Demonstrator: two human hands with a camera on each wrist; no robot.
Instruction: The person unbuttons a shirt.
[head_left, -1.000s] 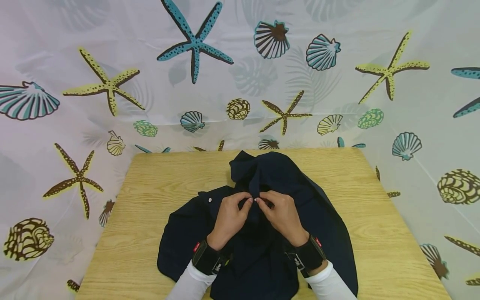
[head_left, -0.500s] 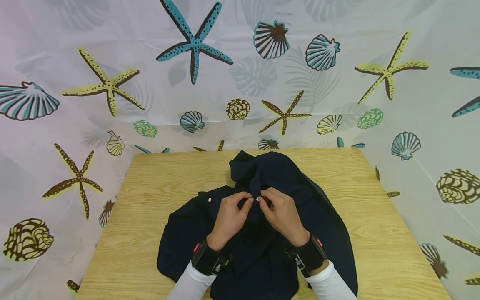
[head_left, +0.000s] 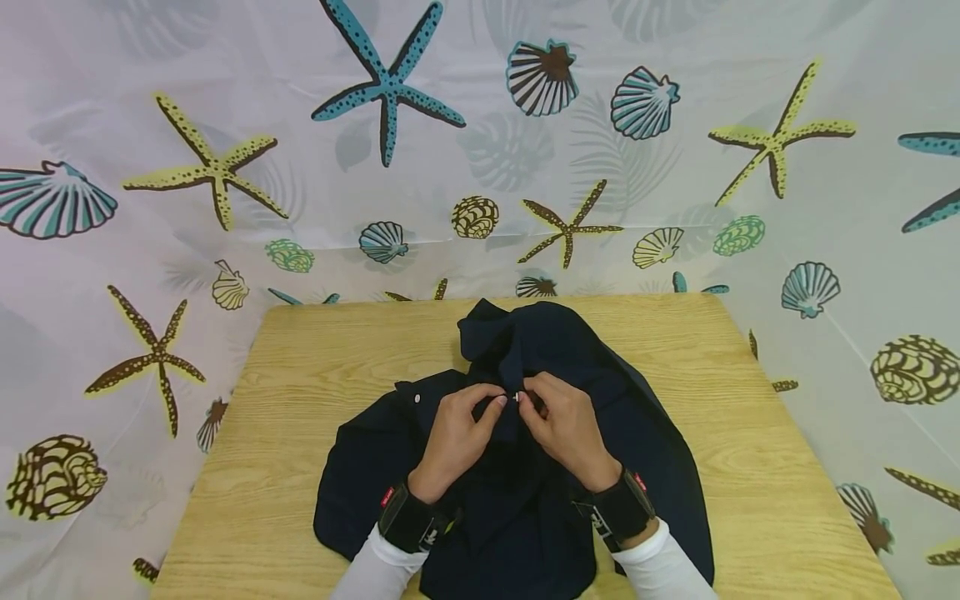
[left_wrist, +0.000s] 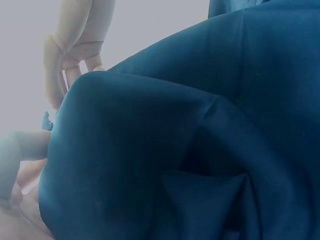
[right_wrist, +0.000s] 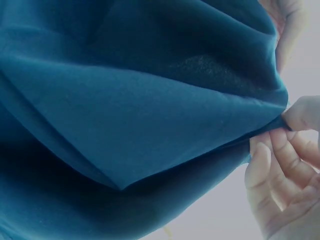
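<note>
A dark navy button-up garment, likely a shirt, lies bunched over the wooden table. My left hand pinches its edge between thumb and index finger. Just beside it, my right hand pinches the facing edge, where a small white button shows at the thumb tip. Another white button is visible on the cloth to the left. In the left wrist view, folds of the garment hide most of both hands' fingertips. The right wrist view shows the right hand holding the gathered cloth edge.
The wooden table extends on both sides of the garment. A white curtain printed with starfish and shells hangs behind the table and along its left and right sides.
The right hand's fingers have shifted very slightly right, and the white button at its thumb shows more plainly, now edge-on. The left hand and garment have stayed almost still.
</note>
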